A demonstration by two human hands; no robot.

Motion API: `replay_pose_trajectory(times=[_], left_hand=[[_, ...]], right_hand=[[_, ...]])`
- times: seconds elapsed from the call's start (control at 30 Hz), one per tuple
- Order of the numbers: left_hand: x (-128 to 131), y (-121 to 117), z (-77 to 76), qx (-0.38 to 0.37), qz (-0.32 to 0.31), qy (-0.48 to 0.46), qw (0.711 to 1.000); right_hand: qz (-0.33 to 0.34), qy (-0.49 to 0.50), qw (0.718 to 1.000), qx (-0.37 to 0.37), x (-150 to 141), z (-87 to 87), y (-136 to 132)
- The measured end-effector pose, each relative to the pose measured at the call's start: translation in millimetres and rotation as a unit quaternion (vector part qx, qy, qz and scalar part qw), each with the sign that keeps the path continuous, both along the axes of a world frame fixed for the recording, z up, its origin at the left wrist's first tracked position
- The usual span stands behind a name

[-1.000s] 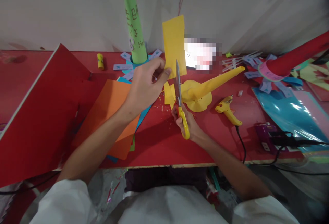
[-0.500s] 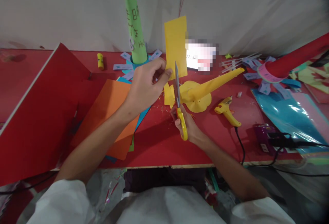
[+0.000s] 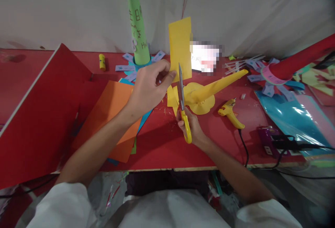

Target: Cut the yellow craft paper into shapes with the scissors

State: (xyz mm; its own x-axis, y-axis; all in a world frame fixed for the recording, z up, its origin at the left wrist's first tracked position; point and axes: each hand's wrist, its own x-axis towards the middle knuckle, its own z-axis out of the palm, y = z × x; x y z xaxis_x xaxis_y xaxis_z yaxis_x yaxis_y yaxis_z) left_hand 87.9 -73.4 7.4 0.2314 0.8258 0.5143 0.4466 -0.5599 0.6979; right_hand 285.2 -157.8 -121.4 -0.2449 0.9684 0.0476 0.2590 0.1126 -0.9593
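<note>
Pinched between the thumb and fingers of my left hand (image 3: pixel 153 83) is a piece of yellow paper (image 3: pixel 180 46), held upright by its lower left edge. My right hand (image 3: pixel 192 125) grips yellow-handled scissors (image 3: pixel 186 127), their blades pointing up at the paper's lower part. Whether the blades touch the paper I cannot tell. Just behind the scissors lies a yellow paper cone on a scalloped base (image 3: pixel 202 97). Yellow paper scraps (image 3: pixel 172 99) lie on the table below the held sheet.
Orange paper (image 3: pixel 112 116) and a red board (image 3: pixel 39 116) are at left. A green paper cone (image 3: pixel 140 32) stands behind. A yellow glue gun (image 3: pixel 231 113), a purple power box (image 3: pixel 270 142) and a red cone (image 3: pixel 306 59) are at right. A glue stick (image 3: pixel 102 62) stands near the wall.
The yellow paper, the scissors and my right hand have shifted very slightly to the right. Both hands keep their grip.
</note>
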Motion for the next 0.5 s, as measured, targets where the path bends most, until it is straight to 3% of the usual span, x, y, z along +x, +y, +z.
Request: replay_pose_trajectory(times=[0.33,0.5], left_hand=[[-0.5,0.8,1.9,-0.005,-0.003,-0.003,1.0],[-0.9,1.2,1.9,-0.009,-0.007,-0.007,1.0]], right_hand=[[-0.046,-0.033,0.998,0.004,-0.4,2.4,2.9],[-0.022,-0.022,0.999,0.021,-0.5,2.0,1.4]])
